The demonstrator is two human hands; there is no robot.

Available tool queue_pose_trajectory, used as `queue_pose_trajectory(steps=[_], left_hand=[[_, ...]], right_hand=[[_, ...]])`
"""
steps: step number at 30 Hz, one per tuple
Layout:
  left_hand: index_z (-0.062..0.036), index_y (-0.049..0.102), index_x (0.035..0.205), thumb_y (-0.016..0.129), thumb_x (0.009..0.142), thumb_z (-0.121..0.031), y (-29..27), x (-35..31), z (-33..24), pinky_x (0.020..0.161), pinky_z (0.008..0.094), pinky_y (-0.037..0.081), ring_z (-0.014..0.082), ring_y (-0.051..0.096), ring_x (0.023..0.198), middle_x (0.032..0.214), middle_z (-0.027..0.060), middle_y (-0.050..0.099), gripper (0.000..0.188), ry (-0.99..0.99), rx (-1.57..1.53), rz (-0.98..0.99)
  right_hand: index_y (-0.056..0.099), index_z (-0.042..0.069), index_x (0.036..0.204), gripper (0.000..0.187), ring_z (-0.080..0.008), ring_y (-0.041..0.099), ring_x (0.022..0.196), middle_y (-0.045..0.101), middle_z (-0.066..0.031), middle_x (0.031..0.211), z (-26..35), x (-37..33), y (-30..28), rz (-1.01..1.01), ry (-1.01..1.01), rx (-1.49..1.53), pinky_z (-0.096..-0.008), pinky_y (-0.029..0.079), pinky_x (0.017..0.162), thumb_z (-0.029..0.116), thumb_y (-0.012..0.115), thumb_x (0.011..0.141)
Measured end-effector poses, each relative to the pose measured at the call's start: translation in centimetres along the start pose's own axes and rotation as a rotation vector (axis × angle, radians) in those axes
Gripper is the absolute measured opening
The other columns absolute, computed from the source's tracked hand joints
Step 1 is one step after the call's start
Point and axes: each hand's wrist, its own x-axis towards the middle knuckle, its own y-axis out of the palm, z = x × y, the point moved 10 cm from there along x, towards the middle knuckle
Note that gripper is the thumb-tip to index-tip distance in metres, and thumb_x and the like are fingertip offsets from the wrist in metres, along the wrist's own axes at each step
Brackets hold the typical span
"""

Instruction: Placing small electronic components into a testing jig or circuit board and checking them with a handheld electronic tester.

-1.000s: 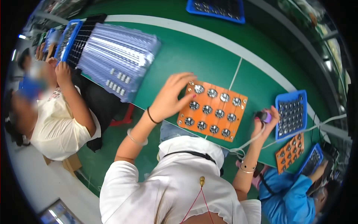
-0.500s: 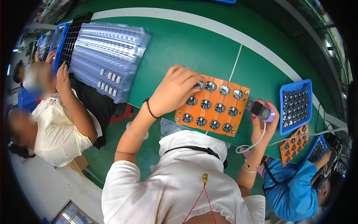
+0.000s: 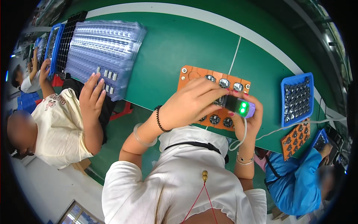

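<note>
The purple device (image 3: pixel 240 107), two green lights lit, is over the orange board (image 3: pixel 201 71), the fingers of the right hand (image 3: pixel 251 125) clamped on it. The left hand (image 3: pixel 190 102) spans the board's round silver parts (image 3: pixel 224 83), its fingertips near the device's dark end; I cannot tell whether they grip anything. The board lies on the green tabletop (image 3: pixel 175 48), left of a blue tray (image 3: pixel 283 102).

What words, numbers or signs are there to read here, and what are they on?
Cream shirt of the person at left: small curved printed letters, which I won't copy out.
Purple-and-black device in the right hand: two glowing green shapes, too blurred to call numbers.
Orange board partly under the left hand: no readable text.
</note>
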Motion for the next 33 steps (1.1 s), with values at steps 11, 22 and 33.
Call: queue_pose_trajectory(steps=[11,22,33], left_hand=[[-0.012,0.064,0.097,0.068,0.071,-0.015,-1.0,-0.6,5.5,0.085,0.0361,0.033,0.021,0.048,0.098,0.099,0.0002,0.056,0.027,-0.146,0.378,0.006],[-0.0068,0.061,0.099,0.07,0.071,-0.017,0.6,0.9,1.4,0.084,0.0356,0.036,0.0219,0.055,0.089,0.095,0.0044,0.06,0.031,0.067,0.271,0.027],[-0.0065,0.058,0.112,0.072,0.068,-0.009,0.4,1.9,-1.3,0.081,0.0362,0.042,0.0238,0.057,0.084,0.094,0.0064,0.061,0.047,0.115,0.086,-0.029]], right_hand=[[0.037,0.003,0.12,0.048,-0.0299,0.052,0.11,0.053,-0.0188,0.115,-2.2,-0.7,-4.2,-0.332,0.138,0.167,-0.0418,0.042,0.095,0.005,0.065,0.081],[0.04,0.003,0.12,0.047,-0.0263,0.053,0.109,0.054,-0.0186,0.116,-1.5,0.1,-2.4,-0.183,0.092,0.136,-0.0386,0.046,0.092,-0.003,0.063,0.079],[0.041,0.003,0.118,0.045,-0.025,0.054,0.108,0.056,-0.0187,0.115,-0.7,-0.2,-1.6,-0.152,-0.002,0.085,-0.0359,0.043,0.092,0.002,0.065,0.08]])
